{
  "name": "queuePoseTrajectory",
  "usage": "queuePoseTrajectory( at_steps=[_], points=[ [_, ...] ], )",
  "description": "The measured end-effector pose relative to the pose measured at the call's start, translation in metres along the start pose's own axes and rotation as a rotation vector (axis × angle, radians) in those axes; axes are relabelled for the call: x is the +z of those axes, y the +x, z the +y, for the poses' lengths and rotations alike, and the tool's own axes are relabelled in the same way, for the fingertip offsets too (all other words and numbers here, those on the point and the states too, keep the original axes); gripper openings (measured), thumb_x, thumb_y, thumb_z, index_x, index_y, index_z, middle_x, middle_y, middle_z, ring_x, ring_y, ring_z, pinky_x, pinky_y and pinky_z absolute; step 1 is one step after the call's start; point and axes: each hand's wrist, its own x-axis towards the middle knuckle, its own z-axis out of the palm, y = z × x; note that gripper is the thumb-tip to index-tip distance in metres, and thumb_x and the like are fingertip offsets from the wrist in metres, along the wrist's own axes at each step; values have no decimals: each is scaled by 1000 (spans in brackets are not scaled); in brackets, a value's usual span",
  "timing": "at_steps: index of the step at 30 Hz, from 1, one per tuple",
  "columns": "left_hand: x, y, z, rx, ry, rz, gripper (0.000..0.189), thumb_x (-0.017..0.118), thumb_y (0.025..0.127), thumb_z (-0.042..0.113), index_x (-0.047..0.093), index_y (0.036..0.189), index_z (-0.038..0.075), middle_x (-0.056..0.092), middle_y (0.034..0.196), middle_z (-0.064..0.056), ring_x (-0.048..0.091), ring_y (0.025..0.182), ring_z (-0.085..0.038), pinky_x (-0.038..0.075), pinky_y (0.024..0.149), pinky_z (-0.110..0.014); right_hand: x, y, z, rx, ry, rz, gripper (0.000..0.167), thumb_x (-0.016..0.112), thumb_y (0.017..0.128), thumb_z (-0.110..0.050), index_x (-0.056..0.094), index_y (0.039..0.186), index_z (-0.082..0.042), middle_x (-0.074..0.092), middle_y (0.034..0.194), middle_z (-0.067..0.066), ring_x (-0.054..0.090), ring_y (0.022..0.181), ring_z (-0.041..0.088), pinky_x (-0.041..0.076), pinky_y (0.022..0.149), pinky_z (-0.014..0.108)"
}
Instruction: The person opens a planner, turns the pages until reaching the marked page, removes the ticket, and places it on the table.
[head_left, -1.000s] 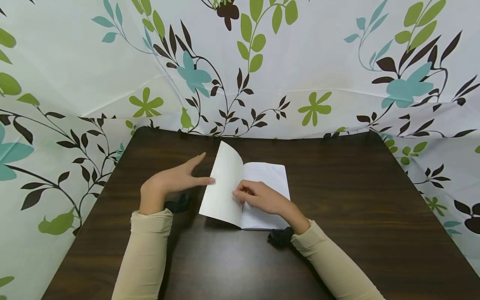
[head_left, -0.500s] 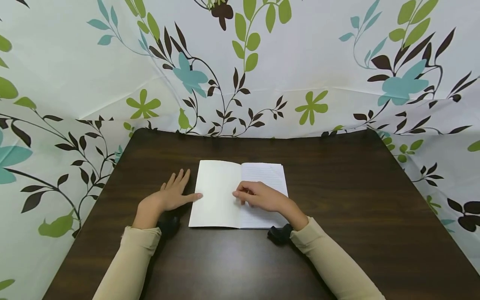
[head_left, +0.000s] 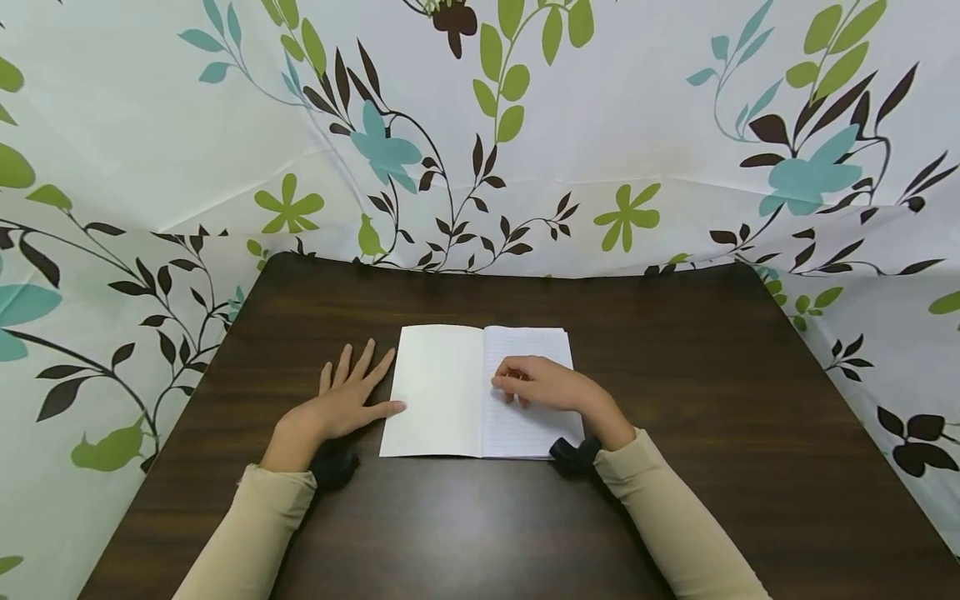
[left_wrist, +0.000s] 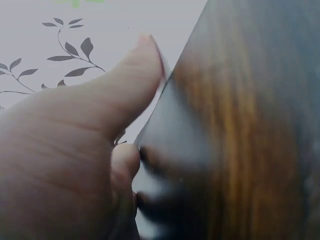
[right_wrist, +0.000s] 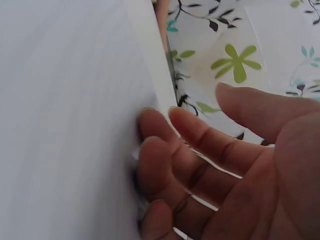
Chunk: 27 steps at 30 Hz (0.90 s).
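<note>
A notebook [head_left: 442, 392] lies open and flat on the dark wooden table, a plain page or inner cover on its left and a lined page on its right. My left hand [head_left: 333, 408] is spread on the table beside it, the thumb tip right at the notebook's left edge. Over the lined page is my right hand [head_left: 547, 385], its fingers loosely bent and holding nothing. In the right wrist view, the fingertips [right_wrist: 154, 157] are close against the paper and the thumb stands apart from them.
The dark wooden table [head_left: 712, 400] extends around the notebook on all sides. A white cloth [head_left: 555, 108] with leaf and flower prints hangs behind and beside it. Black wrist straps [head_left: 335, 467] show under both wrists.
The raised left page has come down flat, with the left hand lowering to the table and its fingers spreading. The right hand has moved rightward from the fold onto the lined page.
</note>
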Motion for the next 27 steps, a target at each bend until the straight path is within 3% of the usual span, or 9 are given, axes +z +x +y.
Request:
queuePoseTrajectory(
  at_steps=[11,19,23,27],
  points=[
    [1,-2,2,-2,8,1,96,58,98,64,11,170,21,-12,175,-21,-21,157,-54,-16,117,-77,-29,-15,21,73,-2,55,19,61,106,-21,68,113,-5,69,88,6,62,71,16,50,69,30],
    [8,-3,-6,29,23,37,94,60,97,65,13,169,27,-9,175,-21,-19,157,-55,-16,117,-78,-36,-21,38,199,-44,201,22,73,98,-16,67,116,-4,66,100,9,60,87,19,52,75,30],
    [11,1,-11,20,52,41,94,59,96,67,12,169,31,-9,176,-20,-18,158,-54,-15,118,-77,-38,-23,42,235,-100,269,36,78,93,-14,63,124,-4,64,103,12,57,91,22,50,79,34],
    [12,3,-13,10,61,40,94,57,96,69,9,169,33,-9,176,-18,-17,159,-51,-14,119,-76,-39,-22,44,265,-154,299,65,82,91,-15,52,147,-2,62,109,14,56,92,23,49,78,34]
  ],
)
